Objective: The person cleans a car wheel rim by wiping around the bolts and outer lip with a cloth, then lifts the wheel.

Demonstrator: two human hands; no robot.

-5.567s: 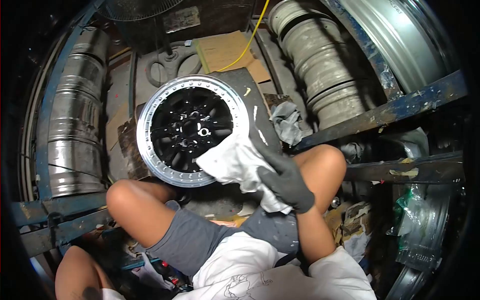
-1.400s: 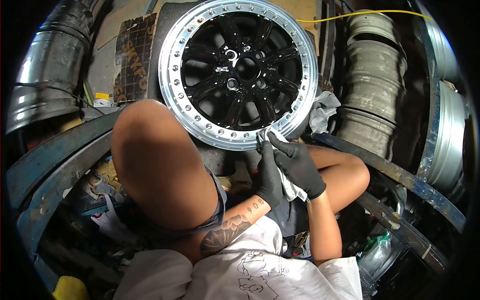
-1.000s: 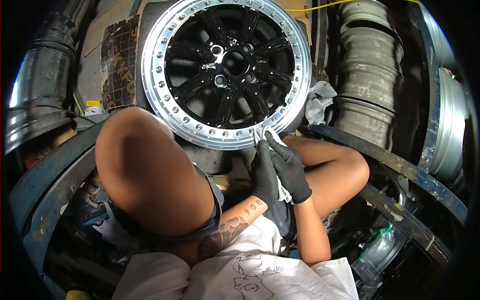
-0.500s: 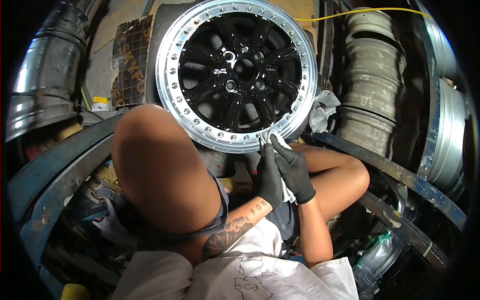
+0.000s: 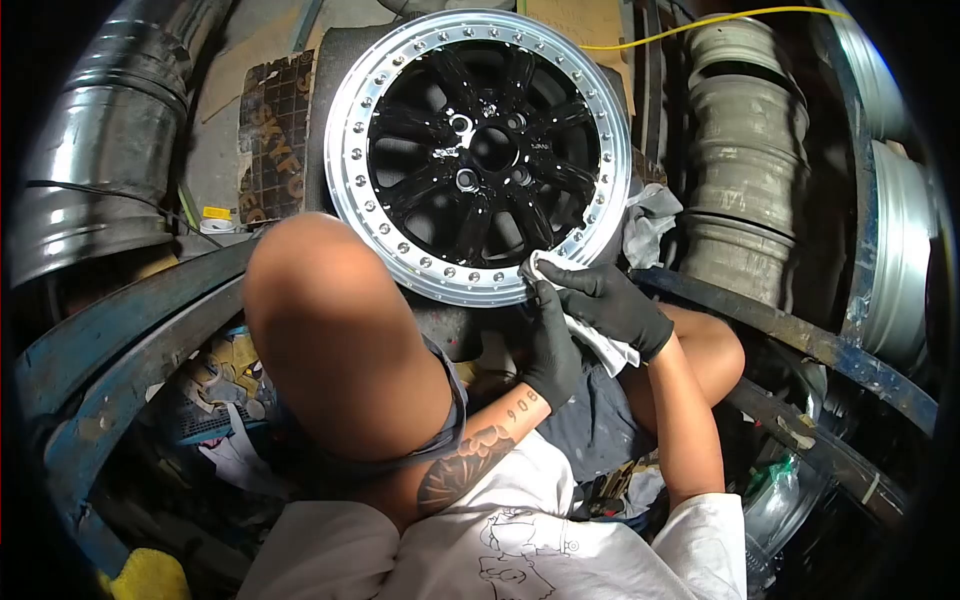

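Note:
A car wheel rim point(image 5: 345, 135) with glossy black spokes and a polished silver lip lies face up in front of my knees. Small bolts run all round its lip. Against the lip's near right edge a white cloth point(image 5: 605, 345) is pressed. My right hand point(image 5: 618, 308), in a dark glove, is closed on this cloth, its fingers pointing left to the lip. My left hand point(image 5: 552, 350), gloved too, is just below and to the left, closed at the cloth's edge with fingers up by the lip. Part of the cloth is hidden under the hands.
A grey rag point(image 5: 652, 225) hangs right of the rim. Stacked bare wheel barrels point(image 5: 745, 170) stand at the right, shiny ones point(image 5: 115, 150) at the left. Blue metal frame bars point(image 5: 130, 310) flank my legs. A yellow hose point(image 5: 690, 25) crosses the top.
My right hand has moved right and turned so its fingers point more to the left. More of the cloth's tail shows below it. The cloth stays at the same part of the lip.

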